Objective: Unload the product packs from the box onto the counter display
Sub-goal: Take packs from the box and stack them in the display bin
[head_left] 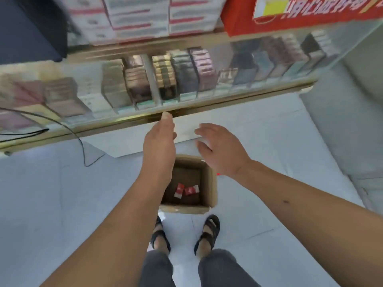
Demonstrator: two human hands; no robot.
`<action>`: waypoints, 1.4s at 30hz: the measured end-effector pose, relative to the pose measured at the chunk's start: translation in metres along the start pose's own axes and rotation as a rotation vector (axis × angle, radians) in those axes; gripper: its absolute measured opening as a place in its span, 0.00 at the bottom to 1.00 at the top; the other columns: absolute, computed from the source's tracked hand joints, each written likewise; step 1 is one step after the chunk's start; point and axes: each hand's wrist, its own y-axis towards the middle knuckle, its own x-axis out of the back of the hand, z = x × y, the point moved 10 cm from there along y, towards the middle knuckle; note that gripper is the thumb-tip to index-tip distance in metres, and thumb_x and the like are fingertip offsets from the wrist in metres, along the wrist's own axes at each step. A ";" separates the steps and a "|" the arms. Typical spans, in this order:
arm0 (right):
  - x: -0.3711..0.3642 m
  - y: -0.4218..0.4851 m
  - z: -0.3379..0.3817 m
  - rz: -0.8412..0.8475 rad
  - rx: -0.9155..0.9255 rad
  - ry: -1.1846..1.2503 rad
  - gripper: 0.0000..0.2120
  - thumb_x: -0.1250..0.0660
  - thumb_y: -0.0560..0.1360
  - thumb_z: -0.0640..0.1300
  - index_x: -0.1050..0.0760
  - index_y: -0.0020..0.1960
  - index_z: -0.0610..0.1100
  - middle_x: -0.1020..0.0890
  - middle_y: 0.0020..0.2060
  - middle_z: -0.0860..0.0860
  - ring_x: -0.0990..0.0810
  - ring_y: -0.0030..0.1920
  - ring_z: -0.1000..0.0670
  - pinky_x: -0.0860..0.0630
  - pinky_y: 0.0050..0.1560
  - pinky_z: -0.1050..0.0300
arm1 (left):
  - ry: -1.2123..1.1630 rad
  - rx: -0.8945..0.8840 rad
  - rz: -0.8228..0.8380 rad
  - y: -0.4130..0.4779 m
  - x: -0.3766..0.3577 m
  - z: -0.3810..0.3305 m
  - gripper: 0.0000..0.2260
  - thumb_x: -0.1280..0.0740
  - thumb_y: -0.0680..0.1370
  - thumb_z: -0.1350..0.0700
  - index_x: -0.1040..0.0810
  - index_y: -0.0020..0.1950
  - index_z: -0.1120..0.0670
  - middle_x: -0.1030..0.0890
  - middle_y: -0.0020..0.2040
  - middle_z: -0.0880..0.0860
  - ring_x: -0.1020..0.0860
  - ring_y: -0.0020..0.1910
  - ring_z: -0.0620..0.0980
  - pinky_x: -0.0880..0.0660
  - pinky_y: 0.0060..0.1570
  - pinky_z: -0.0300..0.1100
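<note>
My left hand (159, 139) and right hand (219, 150) hover empty, fingers loose, by the glass display desk (228, 104). Two red-and-white product packs (187, 189) are left in the brown cardboard box (209, 183) on the floor.

Wears dark grey trousers (157, 270). Has black open-toed sandals on both feet, left sandal (159, 235) and right sandal (209, 230), each with broad straps across the instep and round the ankle. Leaves left forearm (124, 214), right forearm (300, 204), left grip (159, 141) and right grip (219, 150) bare. Bears a small dark mark (286, 201) on the right forearm.
</note>
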 end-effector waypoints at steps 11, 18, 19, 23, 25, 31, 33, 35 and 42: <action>-0.254 0.003 -0.129 0.265 -0.268 0.067 0.17 0.40 0.82 0.46 0.27 0.70 0.45 0.24 0.67 0.48 0.26 0.67 0.48 0.31 0.65 0.56 | 0.099 0.273 0.048 0.119 -0.008 0.228 0.17 0.43 0.79 0.33 0.21 0.49 0.42 0.20 0.52 0.44 0.22 0.57 0.47 0.32 0.69 0.56; -0.397 0.003 -0.182 0.399 -0.364 0.017 0.19 0.38 0.81 0.46 0.29 0.71 0.48 0.26 0.68 0.49 0.25 0.66 0.47 0.28 0.65 0.53 | 0.202 0.339 0.083 0.180 -0.018 0.349 0.19 0.44 0.82 0.36 0.23 0.62 0.44 0.20 0.58 0.43 0.22 0.58 0.44 0.29 0.65 0.50; -0.414 0.006 -0.189 0.406 -0.362 0.014 0.18 0.38 0.81 0.46 0.29 0.71 0.48 0.25 0.67 0.48 0.24 0.64 0.47 0.27 0.64 0.53 | 0.210 0.343 0.085 0.188 -0.021 0.365 0.16 0.44 0.82 0.36 0.22 0.58 0.43 0.20 0.57 0.43 0.22 0.57 0.44 0.29 0.63 0.49; -0.489 0.021 -0.223 0.461 -0.347 -0.022 0.13 0.35 0.78 0.45 0.24 0.62 0.46 0.23 0.55 0.48 0.22 0.57 0.45 0.24 0.53 0.53 | 0.217 0.349 0.087 0.221 -0.037 0.425 0.15 0.44 0.83 0.38 0.27 0.41 0.41 0.24 0.44 0.42 0.23 0.51 0.44 0.29 0.53 0.45; -0.526 0.027 -0.243 0.499 -0.376 -0.029 0.06 0.34 0.78 0.45 0.24 0.54 0.48 0.26 0.48 0.50 0.22 0.52 0.46 0.29 0.46 0.56 | 0.213 0.351 0.076 0.237 -0.044 0.452 0.16 0.44 0.82 0.37 0.27 0.40 0.41 0.25 0.41 0.41 0.25 0.48 0.44 0.30 0.50 0.44; -0.629 0.042 -0.284 0.669 -0.356 -0.054 0.15 0.35 0.79 0.48 0.25 0.64 0.45 0.23 0.60 0.44 0.23 0.57 0.43 0.27 0.52 0.55 | 0.192 0.391 0.088 0.278 -0.062 0.511 0.19 0.44 0.81 0.34 0.22 0.63 0.41 0.21 0.62 0.44 0.24 0.63 0.46 0.31 0.61 0.49; -0.661 0.042 -0.296 0.733 -0.323 -0.109 0.18 0.38 0.80 0.50 0.28 0.68 0.44 0.27 0.65 0.41 0.26 0.62 0.40 0.29 0.60 0.52 | 0.183 0.389 0.081 0.291 -0.068 0.521 0.26 0.45 0.81 0.34 0.28 0.74 0.44 0.26 0.72 0.47 0.28 0.71 0.50 0.35 0.69 0.54; -0.687 0.039 -0.308 0.740 -0.308 -0.208 0.22 0.40 0.81 0.51 0.32 0.71 0.43 0.30 0.67 0.39 0.32 0.67 0.38 0.34 0.65 0.48 | 0.165 0.395 0.071 0.302 -0.072 0.527 0.27 0.45 0.80 0.33 0.30 0.75 0.44 0.27 0.73 0.48 0.29 0.72 0.51 0.36 0.70 0.55; -0.737 0.042 -0.321 0.662 -0.227 -0.327 0.23 0.43 0.81 0.49 0.37 0.74 0.43 0.33 0.69 0.37 0.35 0.67 0.37 0.40 0.69 0.42 | 0.072 0.403 0.032 0.314 -0.075 0.533 0.27 0.45 0.80 0.33 0.29 0.75 0.44 0.24 0.71 0.47 0.26 0.69 0.47 0.33 0.64 0.50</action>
